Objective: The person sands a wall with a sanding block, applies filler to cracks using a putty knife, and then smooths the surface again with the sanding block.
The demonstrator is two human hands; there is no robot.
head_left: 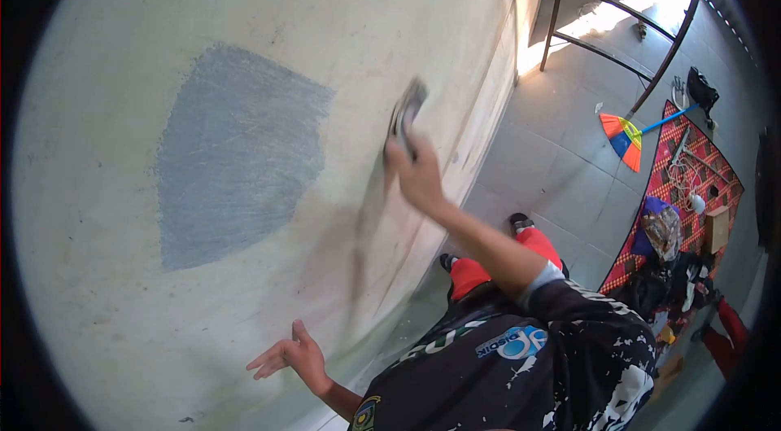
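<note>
Gripping a blurred, dark grey handheld tool (414, 97), right hand (419, 176) has its fingers closed at the cream-painted wall (366, 16), to the right of a rough-edged, matt grey patch (240, 158). Tool-to-wall contact seems likely, though blur obscures it. Left hand (303, 359), near side: open, fingers extended. Far right: fan-shaped orange-and-blue broom (621, 143) on grey floor tiles (541, 158).

Indoor worksite, grey-patched wall (346, 130), tiled floor (545, 162)
</note>
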